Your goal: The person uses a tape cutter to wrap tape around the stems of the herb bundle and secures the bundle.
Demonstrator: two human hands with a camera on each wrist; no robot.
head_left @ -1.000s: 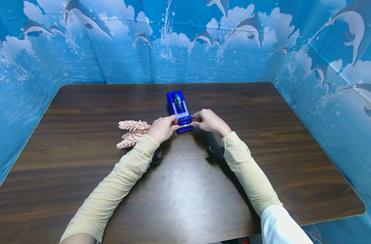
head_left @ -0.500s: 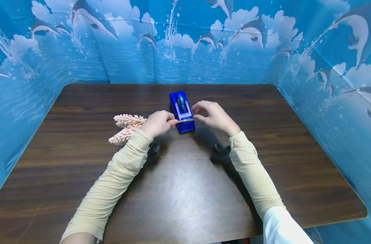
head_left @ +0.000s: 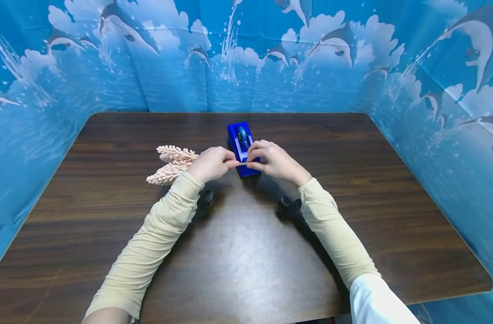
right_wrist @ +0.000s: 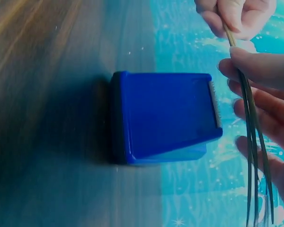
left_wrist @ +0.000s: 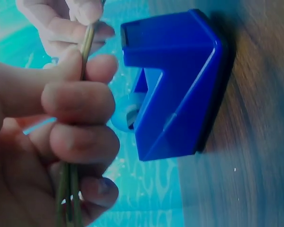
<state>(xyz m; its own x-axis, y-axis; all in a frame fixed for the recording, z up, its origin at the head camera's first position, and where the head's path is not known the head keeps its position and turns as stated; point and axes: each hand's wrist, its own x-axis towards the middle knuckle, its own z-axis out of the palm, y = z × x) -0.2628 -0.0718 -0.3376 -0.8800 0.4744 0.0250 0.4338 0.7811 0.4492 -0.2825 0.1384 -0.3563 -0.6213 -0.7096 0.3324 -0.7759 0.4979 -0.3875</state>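
Pink, bushy-headed flower sprays (head_left: 165,174), seemingly dried or artificial, stick out to the left behind my left hand (head_left: 211,164). That hand curls round their thin brownish-green stems (left_wrist: 71,194). From the right, my right hand (head_left: 278,163) pinches the same stems (right_wrist: 245,87) between thumb and fingertips, close to the left fingertips. Its other fingers are spread loosely. Beyond the pinch, several stem ends fan apart. A blue tape dispenser (right_wrist: 165,113) stands on the table just behind the hands, its toothed cutting edge (right_wrist: 216,104) towards me. Its tape roll (head_left: 243,135) shows in the head view.
The dark wooden table (head_left: 372,211) spreads out on both sides. A blue dolphin-print curtain (head_left: 246,76) hangs behind it and along both sides. Black wrist devices (head_left: 205,199) hang under the forearms.
My right hand first drew slightly away from the stems at the dispenser's front, then came back left and pinched them nearer the left hand. The left hand keeps its grip. The head view shifted slightly.
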